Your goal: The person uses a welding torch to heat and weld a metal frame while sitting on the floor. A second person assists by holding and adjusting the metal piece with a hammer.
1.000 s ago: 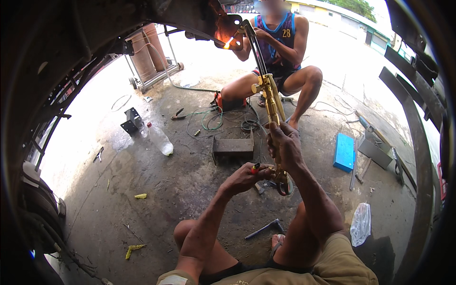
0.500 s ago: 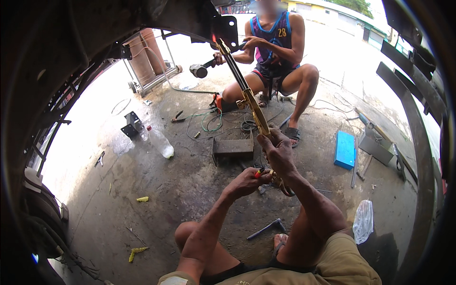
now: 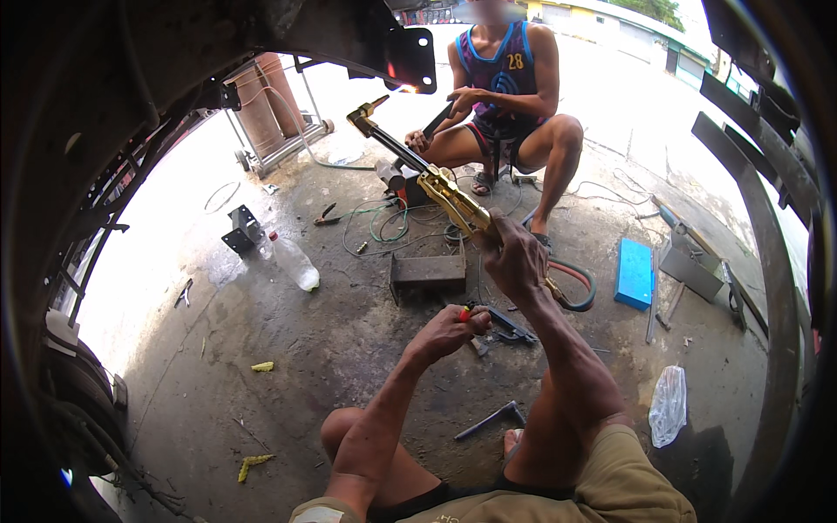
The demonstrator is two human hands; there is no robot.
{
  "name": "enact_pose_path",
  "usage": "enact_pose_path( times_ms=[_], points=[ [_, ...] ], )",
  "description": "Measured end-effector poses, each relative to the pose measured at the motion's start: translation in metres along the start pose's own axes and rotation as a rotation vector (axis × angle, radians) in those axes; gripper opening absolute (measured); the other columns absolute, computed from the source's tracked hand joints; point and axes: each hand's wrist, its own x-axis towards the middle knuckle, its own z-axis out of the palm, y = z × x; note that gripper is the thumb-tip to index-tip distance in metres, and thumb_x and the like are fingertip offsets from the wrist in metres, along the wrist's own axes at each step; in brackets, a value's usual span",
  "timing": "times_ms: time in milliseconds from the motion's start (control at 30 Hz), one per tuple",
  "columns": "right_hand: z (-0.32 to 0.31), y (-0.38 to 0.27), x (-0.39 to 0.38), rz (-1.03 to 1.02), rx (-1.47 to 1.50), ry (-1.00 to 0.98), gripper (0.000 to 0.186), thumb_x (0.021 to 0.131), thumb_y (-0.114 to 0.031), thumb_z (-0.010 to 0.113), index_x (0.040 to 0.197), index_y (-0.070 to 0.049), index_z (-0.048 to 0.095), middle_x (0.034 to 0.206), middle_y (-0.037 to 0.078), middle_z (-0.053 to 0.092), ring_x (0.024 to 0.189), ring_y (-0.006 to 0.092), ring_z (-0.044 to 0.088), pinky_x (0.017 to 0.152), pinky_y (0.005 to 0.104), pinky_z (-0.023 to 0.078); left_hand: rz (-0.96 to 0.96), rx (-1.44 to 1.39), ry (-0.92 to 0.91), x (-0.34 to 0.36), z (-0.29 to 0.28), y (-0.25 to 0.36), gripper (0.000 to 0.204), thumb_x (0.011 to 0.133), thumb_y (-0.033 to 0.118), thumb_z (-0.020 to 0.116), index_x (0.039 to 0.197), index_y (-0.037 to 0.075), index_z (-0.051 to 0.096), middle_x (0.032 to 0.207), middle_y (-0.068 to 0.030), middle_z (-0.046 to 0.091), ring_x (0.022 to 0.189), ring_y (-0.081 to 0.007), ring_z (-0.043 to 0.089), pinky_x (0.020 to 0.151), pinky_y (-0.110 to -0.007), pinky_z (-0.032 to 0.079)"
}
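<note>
My right hand [image 3: 516,266] is wrapped round the rear of a brass cutting torch [image 3: 453,199], which slants up and to the left. Its bent tip points at the lower edge of a dark steel plate [image 3: 417,57] with holes, where a bright orange glow shows. Red and green hoses [image 3: 582,288] loop from the torch's back end beside my right wrist. Lower down, my left hand [image 3: 446,338] is closed on a small red-and-yellow thing [image 3: 465,314], mostly hidden by the fingers. Past the torch, a squatting co-worker [image 3: 506,96] holds a hammer [image 3: 436,122] by its dark handle.
A rusty steel channel [image 3: 429,272] and tangled cables lie ahead. Left are a plastic bottle [image 3: 295,261], a black bracket [image 3: 241,231] and gas cylinders [image 3: 261,100] on a cart. Right are a blue box [image 3: 634,275], a metal box [image 3: 690,266] and a plastic bag [image 3: 668,405]. Dark metalwork overhangs the left.
The torch has swung left and down, its tip now below the plate's edge. Its hoses have shifted right, out from behind my left hand. The co-worker's hammer head has dropped lower.
</note>
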Motion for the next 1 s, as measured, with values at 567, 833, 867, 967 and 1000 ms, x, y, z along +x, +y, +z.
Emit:
enact_pose_path(
  times_ms=[567,833,867,967,1000],
  points=[
    [-0.005,0.008,0.012,-0.065,-0.073,0.052,0.043,0.089,-0.029,0.076,0.127,-0.012,0.066,0.100,0.011,0.073,0.086,0.0327,0.073,0.071,0.0459,0.055,-0.067,0.505,0.016,-0.028,0.001,0.043,0.048,0.101,0.041,0.061,0.091,-0.006,0.060,0.076,-0.0172,0.065,0.069,-0.0240,0.055,0.071,-0.043,0.047],
    [-0.003,0.012,0.011,-0.089,-0.084,0.075,0.042,0.088,-0.028,0.075,0.126,-0.012,0.066,0.096,0.010,0.072,0.082,0.0316,0.072,0.068,0.0457,0.055,-0.030,0.548,0.018,-0.026,-0.001,0.040,0.050,0.100,0.042,0.062,0.090,-0.007,0.061,0.078,-0.0212,0.066,0.069,-0.0304,0.059,0.071,-0.046,0.048],
    [-0.004,0.012,0.011,-0.091,-0.087,0.075,0.042,0.088,-0.028,0.075,0.126,-0.012,0.066,0.097,0.010,0.072,0.083,0.0317,0.072,0.068,0.0457,0.056,-0.035,0.552,0.020,-0.028,0.000,0.043,0.051,0.100,0.043,0.062,0.090,-0.007,0.061,0.078,-0.0216,0.066,0.069,-0.0310,0.059,0.071,-0.046,0.048],
    [-0.006,0.012,0.012,-0.100,-0.093,0.088,0.041,0.088,-0.027,0.075,0.125,-0.013,0.066,0.097,0.010,0.073,0.084,0.0320,0.072,0.069,0.0459,0.056,-0.018,0.542,0.018,-0.029,0.001,0.044,0.051,0.100,0.043,0.063,0.089,-0.007,0.062,0.077,-0.0222,0.066,0.068,-0.0319,0.060,0.071,-0.046,0.048],
    [-0.006,0.013,0.012,-0.105,-0.094,0.100,0.041,0.088,-0.027,0.076,0.125,-0.012,0.066,0.098,0.010,0.073,0.084,0.0321,0.072,0.070,0.0459,0.056,-0.006,0.535,0.018,-0.030,0.001,0.044,0.051,0.100,0.043,0.063,0.089,-0.007,0.062,0.076,-0.0223,0.066,0.068,-0.0320,0.060,0.070,-0.046,0.048]
  ],
)
